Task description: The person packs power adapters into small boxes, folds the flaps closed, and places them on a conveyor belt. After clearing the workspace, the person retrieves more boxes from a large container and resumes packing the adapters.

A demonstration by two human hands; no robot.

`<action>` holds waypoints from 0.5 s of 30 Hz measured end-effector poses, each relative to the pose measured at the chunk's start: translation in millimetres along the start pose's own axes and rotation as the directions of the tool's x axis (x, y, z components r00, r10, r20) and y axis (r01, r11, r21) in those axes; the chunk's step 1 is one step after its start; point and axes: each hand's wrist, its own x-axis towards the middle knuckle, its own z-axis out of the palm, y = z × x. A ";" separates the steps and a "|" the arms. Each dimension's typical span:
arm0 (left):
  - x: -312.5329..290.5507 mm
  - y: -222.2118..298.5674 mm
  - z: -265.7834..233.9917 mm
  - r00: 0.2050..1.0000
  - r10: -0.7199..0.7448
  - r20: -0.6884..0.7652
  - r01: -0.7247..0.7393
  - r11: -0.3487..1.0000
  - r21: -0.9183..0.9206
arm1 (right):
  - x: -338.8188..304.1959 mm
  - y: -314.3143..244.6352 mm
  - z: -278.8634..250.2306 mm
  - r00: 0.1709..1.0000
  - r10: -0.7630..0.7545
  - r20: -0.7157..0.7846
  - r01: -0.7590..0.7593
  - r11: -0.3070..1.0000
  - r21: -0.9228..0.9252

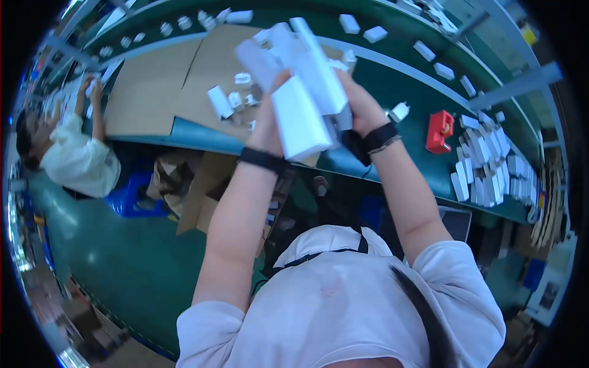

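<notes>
Several slim white boxes [302, 122] are bunched together above the table, clasped between my two hands. My left hand [269, 119] closes round their left side, its fingers mostly hidden behind the boxes. On the other side my right hand [361, 105] grips the bunch, fingers also largely covered. The upper boxes look slightly blurred. Below and left of the bunch, a white box [219, 102] and small white plug-like pieces [235, 99] lie on a flat cardboard sheet [150, 92]. Right of my right hand rests a white plug-like piece [400, 111].
A red tape dispenser [440, 131] stands on the green table to the right, before a heap of white boxes [485, 156]. More small boxes line the back shelf [374, 34]. An open carton [199, 205] sits below the front edge. A co-worker [80, 153] works at far left.
</notes>
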 end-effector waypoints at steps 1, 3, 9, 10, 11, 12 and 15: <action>24.9 -18.9 28.1 0.995 -0.096 0.015 0.096 0.995 0.030 | -11.9 -14.6 -29.9 0.986 -0.089 -0.138 0.094 0.995 0.031; 90.6 -70.5 41.6 0.975 -0.203 0.093 0.198 0.978 0.061 | -22.1 -36.8 -93.6 0.971 -0.054 -0.232 0.091 0.984 0.153; 185.6 -197.6 66.3 0.985 -0.101 -0.142 0.154 0.888 0.434 | -28.4 -35.3 -263.4 0.821 -0.159 -0.548 0.155 0.986 -0.053; 197.4 -206.1 47.7 0.992 -0.060 -0.111 0.105 0.882 0.460 | -26.4 -38.0 -267.6 0.785 -0.149 -0.601 0.137 0.988 -0.066; 206.7 -210.4 31.6 0.996 -0.019 -0.084 0.057 0.873 0.484 | -23.3 -38.8 -272.9 0.748 -0.135 -0.650 0.113 0.991 -0.076; 206.7 -210.8 34.2 0.999 0.005 -0.038 0.017 0.838 0.546 | -28.5 -46.0 -276.4 0.685 -0.227 -0.693 0.161 0.974 -0.160; 190.9 -195.6 67.7 0.995 0.019 -0.094 0.055 0.685 0.726 | -61.3 -83.7 -280.4 0.666 -0.376 -0.644 0.288 0.926 -0.243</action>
